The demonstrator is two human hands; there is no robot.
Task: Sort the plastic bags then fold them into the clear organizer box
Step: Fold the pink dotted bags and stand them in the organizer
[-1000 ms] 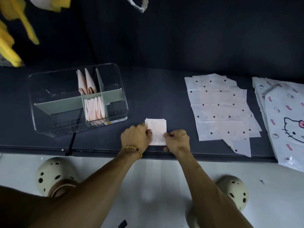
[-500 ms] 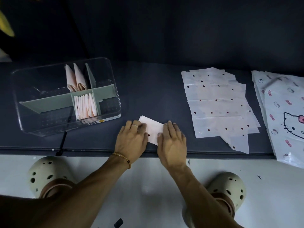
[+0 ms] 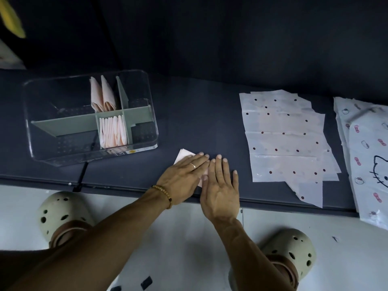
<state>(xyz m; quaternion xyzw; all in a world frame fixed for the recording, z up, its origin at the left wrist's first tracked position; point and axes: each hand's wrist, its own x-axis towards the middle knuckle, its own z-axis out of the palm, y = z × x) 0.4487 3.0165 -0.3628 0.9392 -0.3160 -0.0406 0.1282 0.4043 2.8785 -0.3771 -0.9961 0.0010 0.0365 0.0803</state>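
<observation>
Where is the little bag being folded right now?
The folded bag lies near the table's front edge, pressed flat under the left hand and right hand, just right of the clear box.

Head camera looks steeply down, close over the dark table (image 3: pixel 210 122).

Dim overall: the far wall is almost black and the dark counter (image 3: pixel 189 127) soaks up light. The pale floor (image 3: pixel 178 238) nearby shows brightest. Faint glare rims the clear organizer box (image 3: pixel 147 89). Straight lines bow near the frame edges, and the far-left yellow thing (image 3: pixel 12 19) is blurred.
</observation>
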